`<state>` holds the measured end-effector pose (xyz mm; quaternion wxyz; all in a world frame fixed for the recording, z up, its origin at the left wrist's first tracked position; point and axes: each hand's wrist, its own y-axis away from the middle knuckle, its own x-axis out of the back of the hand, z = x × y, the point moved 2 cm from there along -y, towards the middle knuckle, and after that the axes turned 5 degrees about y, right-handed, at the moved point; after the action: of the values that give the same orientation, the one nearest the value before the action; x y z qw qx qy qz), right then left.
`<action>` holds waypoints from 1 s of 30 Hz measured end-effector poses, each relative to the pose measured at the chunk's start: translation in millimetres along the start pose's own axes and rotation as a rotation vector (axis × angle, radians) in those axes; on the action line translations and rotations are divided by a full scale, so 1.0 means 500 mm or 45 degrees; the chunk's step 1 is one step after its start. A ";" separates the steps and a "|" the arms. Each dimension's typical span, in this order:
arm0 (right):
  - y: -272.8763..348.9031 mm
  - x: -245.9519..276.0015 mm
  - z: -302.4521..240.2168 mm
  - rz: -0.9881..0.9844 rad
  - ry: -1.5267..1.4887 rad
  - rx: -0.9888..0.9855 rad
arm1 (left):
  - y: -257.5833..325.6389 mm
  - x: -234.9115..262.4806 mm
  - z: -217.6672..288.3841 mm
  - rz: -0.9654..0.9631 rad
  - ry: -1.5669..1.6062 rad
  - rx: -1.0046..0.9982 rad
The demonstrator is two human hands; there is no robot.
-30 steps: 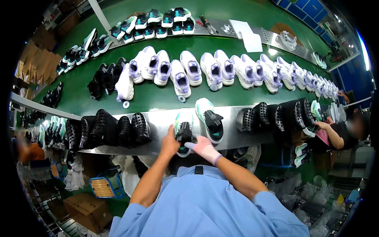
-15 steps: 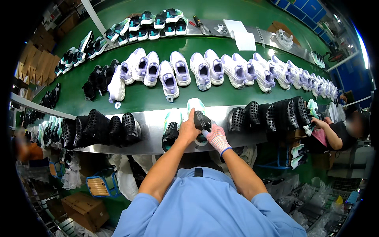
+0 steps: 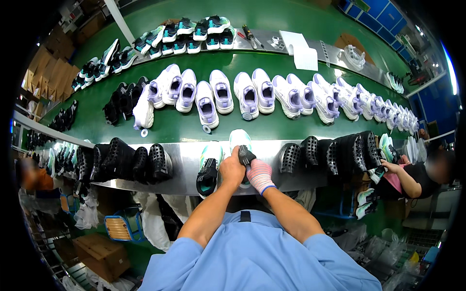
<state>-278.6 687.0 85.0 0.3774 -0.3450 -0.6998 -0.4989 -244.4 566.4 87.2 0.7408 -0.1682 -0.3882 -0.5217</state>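
A mint-and-black shoe (image 3: 239, 141) lies on the steel ledge (image 3: 187, 157) in front of me, toe pointing away. My bare left hand (image 3: 231, 170) grips its left side. My right hand (image 3: 259, 175), in a pink striped glove, closes on its black heel part from the right. Its twin, a second mint-and-black shoe (image 3: 208, 170), rests on the ledge just left of my left hand, untouched.
Black outsoles stand in rows on the ledge at left (image 3: 127, 160) and right (image 3: 335, 151). White-and-lilac shoes (image 3: 247, 92) line the green belt (image 3: 170, 127) beyond. A co-worker's arm (image 3: 405, 175) reaches to the ledge at far right. Boxes and a blue crate (image 3: 119, 227) sit below left.
Both hands left the left-hand shoe of the pair and moved right onto the other shoe, which they now hold.
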 end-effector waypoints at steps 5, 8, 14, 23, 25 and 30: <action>-0.001 -0.021 0.026 0.052 -0.056 0.040 | 0.011 0.019 0.003 -0.102 0.044 0.024; -0.015 -0.018 0.035 0.042 -0.100 0.137 | 0.021 0.013 -0.009 -0.108 0.100 0.020; -0.007 -0.005 0.011 -0.099 -0.050 -0.037 | 0.022 -0.010 -0.001 -0.065 0.070 0.072; -0.001 0.018 0.036 -0.070 -0.033 -0.008 | -0.147 0.140 0.035 -0.328 0.059 -0.245; -0.007 0.023 0.043 -0.101 -0.041 -0.050 | -0.234 0.108 0.013 -0.272 -0.137 -0.300; -0.012 0.005 0.039 -0.179 0.110 0.006 | -0.336 0.007 -0.072 -0.827 0.018 -0.147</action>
<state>-288.7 704.6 80.5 0.3720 -0.2722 -0.7067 -0.5368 -381.5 473.6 40.5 0.5278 -0.0737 -0.3862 -0.7529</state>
